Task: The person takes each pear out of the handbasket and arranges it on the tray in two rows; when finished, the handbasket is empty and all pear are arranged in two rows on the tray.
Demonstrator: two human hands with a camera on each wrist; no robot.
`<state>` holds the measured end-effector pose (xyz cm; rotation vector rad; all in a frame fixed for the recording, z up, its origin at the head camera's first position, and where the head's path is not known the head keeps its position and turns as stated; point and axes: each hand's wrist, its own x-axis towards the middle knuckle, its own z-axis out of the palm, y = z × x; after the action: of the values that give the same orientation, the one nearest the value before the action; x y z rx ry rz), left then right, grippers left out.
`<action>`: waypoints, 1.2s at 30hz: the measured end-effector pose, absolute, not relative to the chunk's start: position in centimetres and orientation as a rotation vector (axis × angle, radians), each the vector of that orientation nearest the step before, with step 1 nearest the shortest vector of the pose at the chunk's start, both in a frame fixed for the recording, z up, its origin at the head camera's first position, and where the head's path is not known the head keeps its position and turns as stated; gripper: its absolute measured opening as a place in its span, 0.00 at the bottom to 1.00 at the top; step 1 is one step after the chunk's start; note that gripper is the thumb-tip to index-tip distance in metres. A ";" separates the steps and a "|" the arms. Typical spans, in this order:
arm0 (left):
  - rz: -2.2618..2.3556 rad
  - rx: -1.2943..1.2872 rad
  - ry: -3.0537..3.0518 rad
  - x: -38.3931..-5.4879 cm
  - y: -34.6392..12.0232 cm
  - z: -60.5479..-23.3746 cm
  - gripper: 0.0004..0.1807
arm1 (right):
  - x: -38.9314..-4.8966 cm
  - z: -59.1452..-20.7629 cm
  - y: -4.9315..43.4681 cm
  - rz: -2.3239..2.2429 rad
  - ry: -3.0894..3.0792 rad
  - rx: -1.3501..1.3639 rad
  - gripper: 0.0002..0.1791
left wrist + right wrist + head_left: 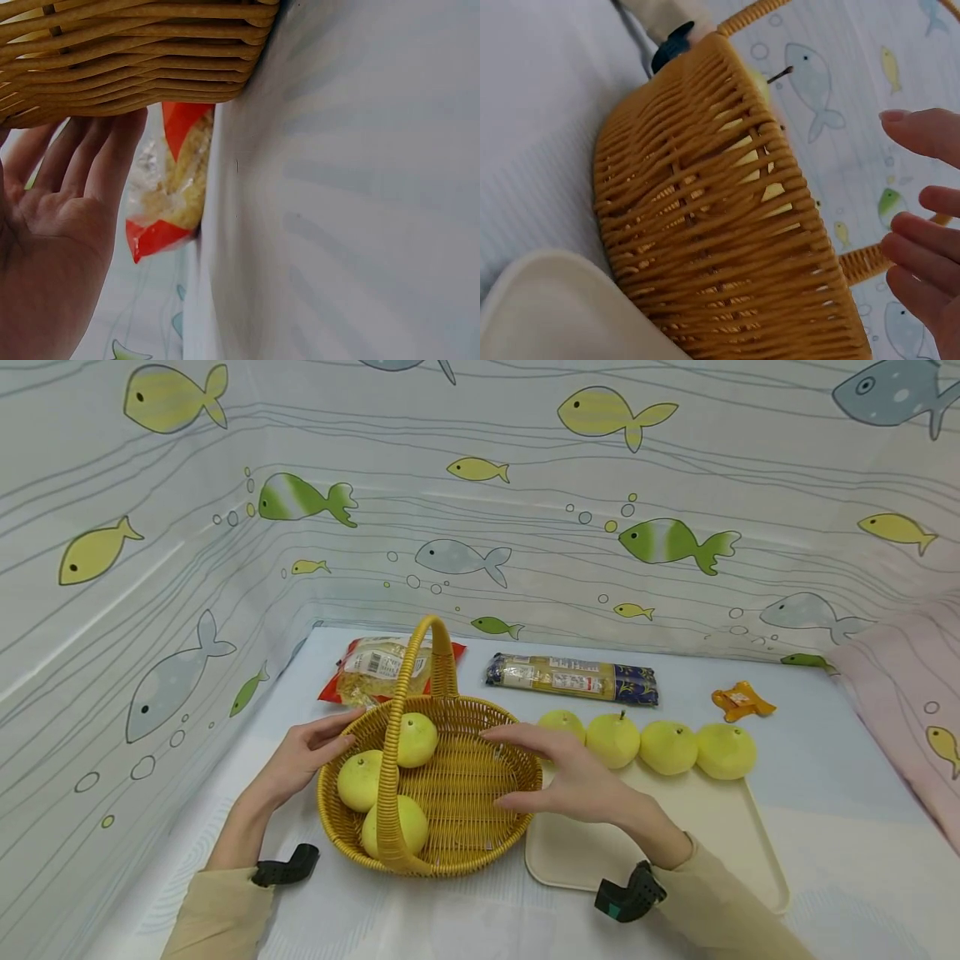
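Note:
A golden wicker basket (472, 843) with a tall arched handle (408, 685) holds three yellow pears, one of them a front pear (408, 827). At its left rim is my left hand (303, 756); in the left wrist view, that hand's straight fingers (105, 161) lie along the outer wicker. Over the right side of the basket, my right hand (573, 777) spreads thumb and fingers apart and holds nothing. Right of the basket lies a cream tray (720, 835), with several yellow pears in a row along its far edge, among them an end pear (726, 752).
Behind the basket lies a red-edged clear bag of dry food (367, 668). A long blue-ended packet (573, 678) is at the back, with a small orange packet (741, 700) to its right. Fish-printed sheeting (375, 493) walls the table's back and sides.

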<state>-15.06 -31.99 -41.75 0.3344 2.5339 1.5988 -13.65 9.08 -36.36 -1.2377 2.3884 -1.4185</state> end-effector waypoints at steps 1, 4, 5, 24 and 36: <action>1.598 0.333 2.535 -15.1 -32.0 -41.7 0.27 | -13.6 -36.4 8.7 -1.413 2.385 -1.257 0.39; 1.596 0.333 2.535 -15.0 -31.9 -41.7 0.27 | -13.6 -36.6 7.6 -1.419 2.355 -1.304 0.38; 1.597 0.333 2.535 -15.0 -31.9 -41.6 0.27 | -13.5 -36.6 7.2 -1.422 2.342 -1.315 0.38; 1.577 0.315 2.547 -15.1 -31.9 -41.7 0.26 | -12.5 -37.4 0.7 -1.359 2.256 -1.434 0.36; 1.576 0.322 2.547 -15.1 -31.9 -41.5 0.25 | -11.9 -38.3 -0.5 -1.346 2.200 -1.335 0.33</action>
<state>-15.07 -31.90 -41.54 0.3218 2.5466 1.5756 -11.91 -0.48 -38.29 -1.3346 2.1999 -1.3456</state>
